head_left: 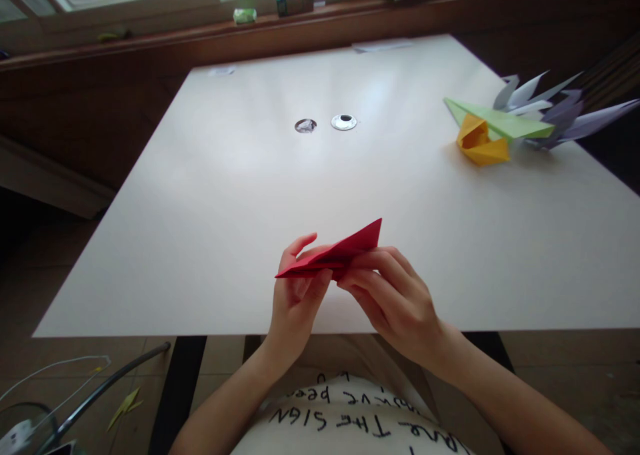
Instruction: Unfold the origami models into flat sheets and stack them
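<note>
Head view: red folded paper [340, 253] between both hands.

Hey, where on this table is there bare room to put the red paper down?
Bare table lies left of both hands, and between the red paper and the two round holes. Crowded: the far right corner, with the yellow, green and lavender folded pieces.

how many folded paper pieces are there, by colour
red folded paper, held by the left hand and right hand: 1
green folded paper: 1
yellow folded paper: 1
pale lilac folded paper, a spiky cluster, pieces too overlapped to separate: 1
total on or over the table: 4
</note>
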Demonstrator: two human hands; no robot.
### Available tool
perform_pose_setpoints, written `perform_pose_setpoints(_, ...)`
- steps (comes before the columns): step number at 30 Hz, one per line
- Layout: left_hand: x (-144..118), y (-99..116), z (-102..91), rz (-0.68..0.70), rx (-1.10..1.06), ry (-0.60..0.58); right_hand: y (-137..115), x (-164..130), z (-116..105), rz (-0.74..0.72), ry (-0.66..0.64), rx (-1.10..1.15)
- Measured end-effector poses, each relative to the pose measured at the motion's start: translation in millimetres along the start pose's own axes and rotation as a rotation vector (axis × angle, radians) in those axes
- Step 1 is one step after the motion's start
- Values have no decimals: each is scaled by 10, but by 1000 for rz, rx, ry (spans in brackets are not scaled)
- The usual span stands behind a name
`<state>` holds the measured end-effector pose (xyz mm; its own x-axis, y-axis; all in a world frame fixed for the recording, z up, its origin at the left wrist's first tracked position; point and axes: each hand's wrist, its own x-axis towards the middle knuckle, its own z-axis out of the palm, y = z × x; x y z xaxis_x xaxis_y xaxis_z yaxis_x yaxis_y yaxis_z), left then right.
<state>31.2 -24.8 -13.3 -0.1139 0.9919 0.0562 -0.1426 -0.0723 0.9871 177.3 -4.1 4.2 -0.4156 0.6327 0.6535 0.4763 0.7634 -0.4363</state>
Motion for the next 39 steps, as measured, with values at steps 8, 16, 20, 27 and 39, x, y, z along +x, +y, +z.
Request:
perform_pose_setpoints(8, 7, -57, 8, -19, -95, -36, 48, 6, 46, 77, 15, 74)
perform_pose_setpoints(16, 10, -96, -14, -49, -214, -116, 27, 39, 59, 174, 78, 92)
perform_pose_setpoints(20, 2, -75, -19, -31, -165, -132, 37, 74, 10, 162, -54, 80)
perform_pose_setpoints(27, -1, 7, -42, -3, -65, -196, 51, 35, 2, 136, -111, 46)
perform_pose_setpoints(39, 35, -46, -27, 53, 113, -139, 5, 13, 10, 274, -162, 106)
